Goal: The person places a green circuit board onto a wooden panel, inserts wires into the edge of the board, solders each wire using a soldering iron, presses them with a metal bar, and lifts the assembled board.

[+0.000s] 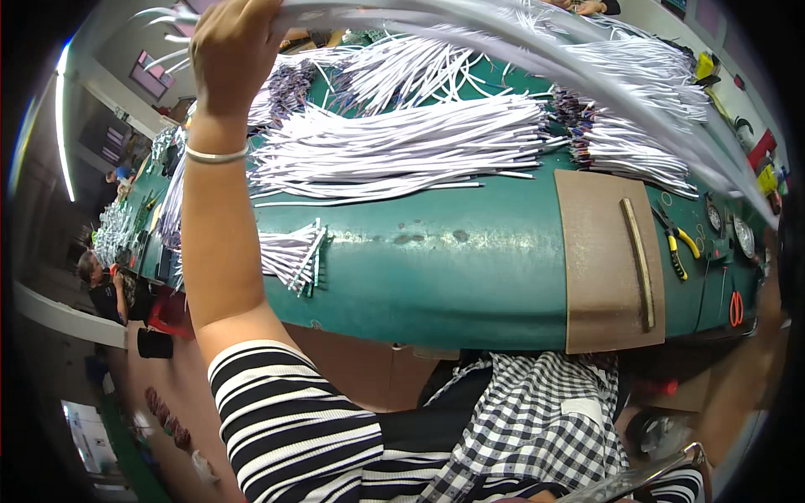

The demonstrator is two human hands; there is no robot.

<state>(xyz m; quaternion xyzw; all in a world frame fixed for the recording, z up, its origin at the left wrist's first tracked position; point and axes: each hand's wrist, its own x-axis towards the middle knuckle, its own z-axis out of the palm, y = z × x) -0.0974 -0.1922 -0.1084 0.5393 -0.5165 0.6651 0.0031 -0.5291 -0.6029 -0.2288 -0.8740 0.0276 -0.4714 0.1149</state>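
My left hand [231, 46] is raised high at the top left, closed around a bundle of white wires [545, 50] that sweeps in a blurred arc across the top toward the right edge. A thin bangle sits on that wrist, and a black-and-white striped sleeve covers the upper arm. Below the raised bundle, big heaps of cut white wires [402, 151] lie on the green workbench [436, 277]. A smaller bunch of white wires [289, 256] lies near the bench's front edge. My right hand is out of view.
A brown board [604, 260] with a metal strip [639, 260] lies at the bench's right front. Yellow-handled pliers [677, 247] and orange scissors [735, 308] lie beyond it. A checked cloth [537, 419] covers my lap. Another person [101, 285] sits far left.
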